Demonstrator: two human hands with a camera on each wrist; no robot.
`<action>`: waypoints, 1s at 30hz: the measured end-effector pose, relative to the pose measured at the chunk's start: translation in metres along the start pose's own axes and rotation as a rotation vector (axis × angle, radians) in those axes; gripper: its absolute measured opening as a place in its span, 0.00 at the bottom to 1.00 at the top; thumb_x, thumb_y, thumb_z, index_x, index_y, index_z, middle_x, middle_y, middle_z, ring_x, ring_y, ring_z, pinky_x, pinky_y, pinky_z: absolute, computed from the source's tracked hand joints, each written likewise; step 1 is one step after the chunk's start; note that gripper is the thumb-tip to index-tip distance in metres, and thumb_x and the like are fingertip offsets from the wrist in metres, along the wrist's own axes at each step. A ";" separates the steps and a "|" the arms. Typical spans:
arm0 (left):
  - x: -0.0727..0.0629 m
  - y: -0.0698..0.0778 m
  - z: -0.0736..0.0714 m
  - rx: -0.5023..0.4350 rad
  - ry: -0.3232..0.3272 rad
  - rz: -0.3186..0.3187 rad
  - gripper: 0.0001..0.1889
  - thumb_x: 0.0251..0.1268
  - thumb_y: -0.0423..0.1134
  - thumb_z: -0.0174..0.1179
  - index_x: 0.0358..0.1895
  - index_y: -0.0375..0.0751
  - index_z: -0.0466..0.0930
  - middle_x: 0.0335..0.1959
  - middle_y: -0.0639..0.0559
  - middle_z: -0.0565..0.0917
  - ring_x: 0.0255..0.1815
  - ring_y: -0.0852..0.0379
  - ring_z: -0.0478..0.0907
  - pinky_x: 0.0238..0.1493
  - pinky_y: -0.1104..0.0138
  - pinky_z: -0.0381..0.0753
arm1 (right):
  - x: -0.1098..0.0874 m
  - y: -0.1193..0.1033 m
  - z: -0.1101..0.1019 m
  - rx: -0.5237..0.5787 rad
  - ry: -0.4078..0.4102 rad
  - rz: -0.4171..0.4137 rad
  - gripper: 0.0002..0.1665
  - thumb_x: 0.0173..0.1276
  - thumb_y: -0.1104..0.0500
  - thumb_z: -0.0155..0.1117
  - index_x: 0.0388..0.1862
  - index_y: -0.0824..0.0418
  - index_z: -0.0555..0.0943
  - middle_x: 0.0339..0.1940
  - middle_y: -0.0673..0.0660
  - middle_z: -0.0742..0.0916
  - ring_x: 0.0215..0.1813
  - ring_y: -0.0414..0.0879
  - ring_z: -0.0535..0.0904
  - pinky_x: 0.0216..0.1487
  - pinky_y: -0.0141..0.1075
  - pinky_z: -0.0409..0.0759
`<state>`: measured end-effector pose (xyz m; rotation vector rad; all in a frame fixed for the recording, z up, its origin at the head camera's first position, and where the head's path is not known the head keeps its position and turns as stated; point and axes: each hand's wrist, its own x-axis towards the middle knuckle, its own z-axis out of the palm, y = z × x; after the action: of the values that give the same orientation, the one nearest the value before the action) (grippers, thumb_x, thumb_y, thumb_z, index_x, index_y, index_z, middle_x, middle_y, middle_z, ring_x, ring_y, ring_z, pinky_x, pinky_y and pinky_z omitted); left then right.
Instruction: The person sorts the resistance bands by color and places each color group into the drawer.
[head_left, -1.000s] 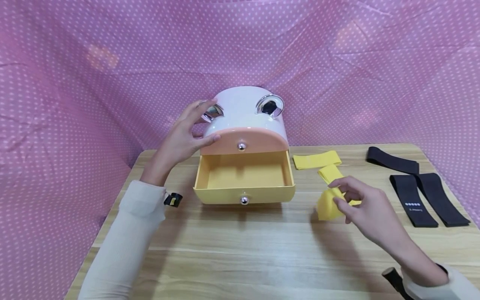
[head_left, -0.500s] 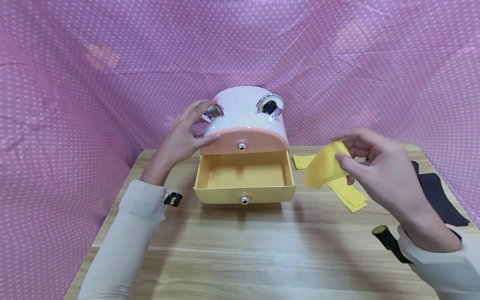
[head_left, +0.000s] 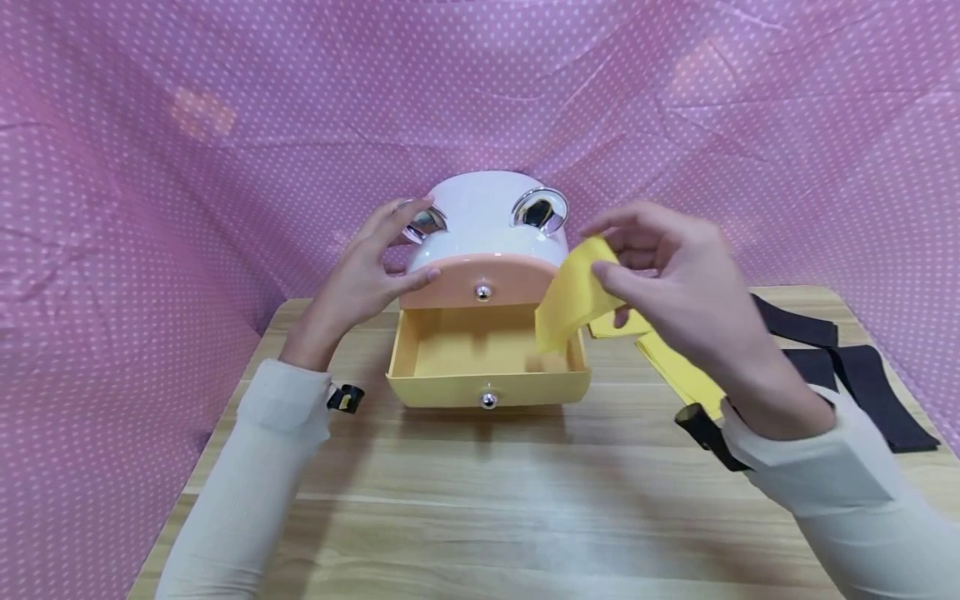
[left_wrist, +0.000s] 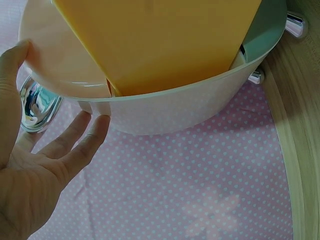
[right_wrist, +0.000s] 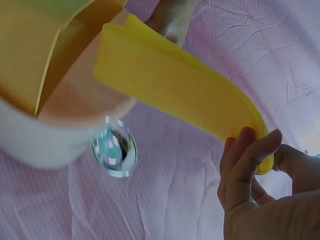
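Observation:
A small frog-faced drawer box (head_left: 476, 208), white on top with silvery eyes, stands at the back middle of the table. Its lower yellow drawer (head_left: 438, 391) is pulled out; the orange upper drawer (head_left: 442, 285) is in. My left hand (head_left: 358, 275) holds the box's left side, thumb on the orange front and fingers along the white side wall (left_wrist: 170, 112). My right hand (head_left: 682, 292) pinches one end of a folded yellow resistance band (head_left: 573, 292). The band's free end hangs over the right part of the pulled-out drawer. In the right wrist view the band (right_wrist: 175, 90) stretches toward the box.
More yellow bands (head_left: 678, 375) lie right of the box, partly hidden by my right hand. Several black bands (head_left: 881, 392) lie at the table's right. A pink dotted cloth (head_left: 300, 125) rises behind the wooden table (head_left: 450, 517).
My right hand has lifted the yellow band off the table and carried it left, up to the pulled-out drawer. The left hand and the box have stayed in place.

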<state>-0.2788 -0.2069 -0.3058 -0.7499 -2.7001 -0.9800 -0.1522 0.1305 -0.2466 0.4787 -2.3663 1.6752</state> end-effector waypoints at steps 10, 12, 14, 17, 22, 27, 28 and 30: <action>0.001 -0.002 0.000 0.006 -0.001 0.001 0.47 0.64 0.47 0.76 0.82 0.73 0.58 0.82 0.48 0.60 0.72 0.38 0.74 0.63 0.46 0.86 | 0.019 0.016 0.056 0.065 -0.155 0.077 0.17 0.69 0.73 0.63 0.56 0.65 0.83 0.36 0.63 0.88 0.27 0.47 0.84 0.26 0.43 0.90; 0.001 -0.002 0.000 0.015 -0.001 0.000 0.47 0.64 0.48 0.75 0.82 0.73 0.58 0.83 0.48 0.60 0.72 0.38 0.74 0.64 0.45 0.86 | 0.022 0.020 0.067 0.072 -0.169 0.070 0.17 0.69 0.73 0.63 0.55 0.65 0.84 0.36 0.63 0.89 0.27 0.47 0.83 0.25 0.43 0.90; 0.001 -0.003 0.000 0.022 -0.002 -0.001 0.47 0.64 0.48 0.75 0.82 0.74 0.57 0.83 0.49 0.59 0.72 0.38 0.74 0.64 0.45 0.85 | 0.024 0.024 0.077 0.077 -0.183 0.064 0.16 0.69 0.73 0.64 0.54 0.65 0.84 0.36 0.63 0.89 0.27 0.49 0.83 0.24 0.44 0.90; 0.001 -0.003 0.000 0.026 -0.001 -0.002 0.47 0.64 0.49 0.75 0.82 0.73 0.57 0.83 0.49 0.59 0.72 0.38 0.74 0.64 0.44 0.85 | 0.027 0.027 0.091 0.071 -0.195 0.064 0.15 0.69 0.72 0.65 0.54 0.65 0.85 0.35 0.62 0.89 0.28 0.50 0.83 0.23 0.44 0.89; 0.001 -0.003 0.000 0.029 -0.001 0.005 0.47 0.65 0.49 0.75 0.83 0.72 0.57 0.83 0.49 0.60 0.71 0.38 0.74 0.64 0.43 0.85 | 0.031 0.026 0.111 0.063 -0.222 0.069 0.15 0.70 0.71 0.65 0.55 0.66 0.83 0.34 0.61 0.88 0.26 0.48 0.84 0.24 0.48 0.89; 0.000 -0.003 0.000 0.024 -0.001 0.026 0.48 0.65 0.45 0.75 0.83 0.68 0.57 0.83 0.48 0.59 0.71 0.38 0.73 0.66 0.41 0.83 | 0.034 0.020 0.127 0.096 -0.260 0.070 0.17 0.71 0.70 0.63 0.57 0.66 0.83 0.39 0.60 0.88 0.27 0.46 0.83 0.27 0.54 0.89; 0.000 -0.003 0.000 0.014 -0.001 0.030 0.48 0.65 0.44 0.75 0.84 0.68 0.57 0.83 0.48 0.59 0.71 0.38 0.73 0.66 0.42 0.83 | 0.035 0.020 0.129 0.096 -0.262 0.069 0.17 0.71 0.70 0.63 0.58 0.66 0.83 0.40 0.60 0.88 0.27 0.46 0.83 0.27 0.55 0.90; -0.001 -0.003 0.000 0.007 -0.003 0.035 0.48 0.65 0.42 0.75 0.84 0.66 0.57 0.83 0.48 0.59 0.72 0.38 0.73 0.66 0.42 0.83 | 0.035 0.020 0.133 0.091 -0.263 0.071 0.18 0.71 0.70 0.63 0.58 0.67 0.83 0.40 0.59 0.87 0.27 0.45 0.82 0.27 0.53 0.90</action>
<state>-0.2795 -0.2090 -0.3072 -0.7955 -2.6816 -0.9618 -0.1893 0.0061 -0.2968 0.6775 -2.5215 1.8597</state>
